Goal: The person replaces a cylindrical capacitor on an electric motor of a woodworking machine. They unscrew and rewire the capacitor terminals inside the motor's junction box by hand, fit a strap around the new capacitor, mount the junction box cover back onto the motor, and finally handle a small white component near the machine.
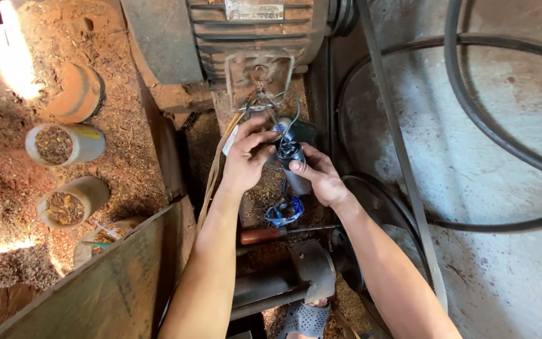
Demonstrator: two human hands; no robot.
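Capacitor [294, 169], a dark grey cylinder, sits between both hands just below the electric motor [252, 37], its long axis running roughly up the picture, the wired end toward the motor and the plain end toward the person. Nearest the camera a sandalled foot [305, 319] shows beside a dark metal shaft [283, 282], and just beyond lies a screwdriver [265, 235] with a reddish-brown handle, then a crumpled blue wrapper [283, 212]. Above these, the right hand [321, 179] is clamped around the capacitor's body, thumb across its front. The left hand [246, 157] has its fingertips pinched at the top end, where thin wires [280, 116] rise toward the motor's open terminal box [260, 78]. A belt [396, 157] runs diagonally at the right. Three sawdust-filled tubes [64, 144] stand on the sawdust-covered surface far left.
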